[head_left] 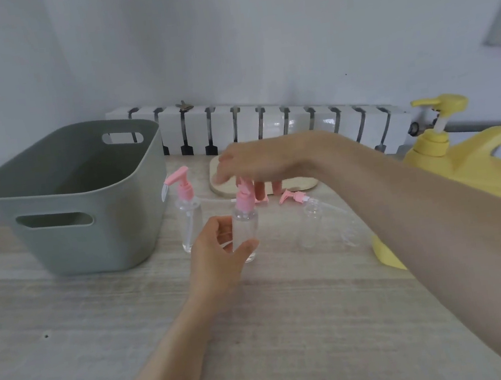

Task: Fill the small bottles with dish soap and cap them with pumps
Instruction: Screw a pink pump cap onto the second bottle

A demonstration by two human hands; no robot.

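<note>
- Left hand [216,257]: curled round the lower part of the centre bottle [245,231], with the thumb across its front and the fingers at its left side, grasping it.
- Centre bottle: clear and upright, standing on the tabletop [71,338] in the middle of the view, with a pink pump [242,203] seated in its neck.
- Right hand [249,164]: palm down directly above that pump, fingers hanging around the pump head. The hand is blurred, so I cannot tell whether it grips the pump or only hovers at it.
- Second bottle [191,225]: clear and upright, already fitted with a pink pump, just beside the grey-green basket [79,195].
- Uncapped bottle [310,223]: clear with an open neck, standing to the right of the centre bottle, partly behind the right forearm.
- Loose pump [294,197]: pink, lying on its side near the pale board [220,188].
- Dish soap jug [477,168]: yellow, with a handle and its own pump, at the far right.
- Radiator [266,124]: white, along the wall behind the tabletop.
</note>
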